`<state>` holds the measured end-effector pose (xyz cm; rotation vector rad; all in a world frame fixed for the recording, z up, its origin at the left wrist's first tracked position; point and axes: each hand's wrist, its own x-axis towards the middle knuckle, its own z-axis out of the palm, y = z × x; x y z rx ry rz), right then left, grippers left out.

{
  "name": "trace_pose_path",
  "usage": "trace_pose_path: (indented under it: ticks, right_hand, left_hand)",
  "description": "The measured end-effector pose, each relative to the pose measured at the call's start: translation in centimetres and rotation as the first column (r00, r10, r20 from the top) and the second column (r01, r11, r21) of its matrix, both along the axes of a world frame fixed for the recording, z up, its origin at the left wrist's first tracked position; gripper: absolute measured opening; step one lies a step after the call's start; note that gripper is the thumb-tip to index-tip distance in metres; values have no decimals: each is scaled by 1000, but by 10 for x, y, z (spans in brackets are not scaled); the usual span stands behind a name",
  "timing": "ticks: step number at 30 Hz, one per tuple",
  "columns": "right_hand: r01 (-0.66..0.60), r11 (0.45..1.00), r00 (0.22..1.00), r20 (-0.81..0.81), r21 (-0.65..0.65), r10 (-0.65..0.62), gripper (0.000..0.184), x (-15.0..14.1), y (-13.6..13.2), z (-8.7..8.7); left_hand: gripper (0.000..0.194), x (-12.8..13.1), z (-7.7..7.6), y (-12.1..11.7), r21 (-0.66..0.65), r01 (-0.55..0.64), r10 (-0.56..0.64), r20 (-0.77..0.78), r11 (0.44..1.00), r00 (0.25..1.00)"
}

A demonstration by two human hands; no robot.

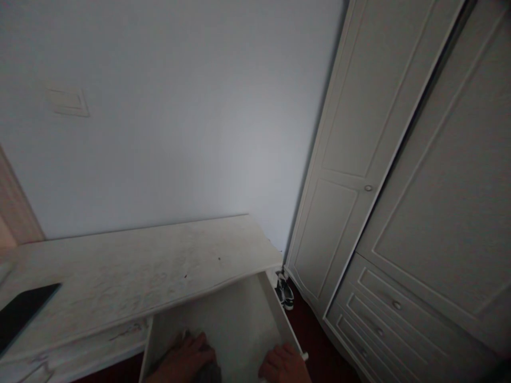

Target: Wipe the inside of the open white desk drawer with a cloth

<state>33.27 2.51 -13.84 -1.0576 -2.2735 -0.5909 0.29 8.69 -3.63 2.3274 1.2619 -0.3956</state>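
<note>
A white drawer [239,308] is pulled out from under a white desk [215,242], and its bare floor shows between my hands. My left hand [186,357] is inside it on the left, fingers curled over a dark, soft-looking item [208,372] that is blurred and partly cut off by the lower edge. On the right, near the drawer's side wall, my right hand [284,364] has its fingers bent and close together. A small pale bit shows under those fingertips, too little of it to name.
A dark flat panel [27,314] lies at the desk's left end. Dark shoes with white parts [285,293] stand on the dark red floor [305,324] between desk and wardrobe [343,213]. The wardrobe has small drawers [383,314] low down. A switch [67,102] is on the wall.
</note>
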Motion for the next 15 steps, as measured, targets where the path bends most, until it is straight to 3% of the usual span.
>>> trace_pose_path:
  ticks: [3,6,11,15]
  right_hand:
    - [-22,1000,999,-46,3,22,35,-1,-1,7]
    - [-36,999,998,-55,17,36,37,-1,0,7]
    - [-15,997,1000,-18,75,17,35,-1,6,-3]
    - [-28,996,999,-33,89,31,33,-1,8,-5]
  left_hand:
    - [103,-11,16,-9,132,-183,199,-123,974,972]
    - [116,-2,26,-8,288,-245,298,-159,926,941]
    - [99,18,15,21,476,-283,352,-62,833,934]
    - [77,29,11,48,418,-341,360,35,842,932]
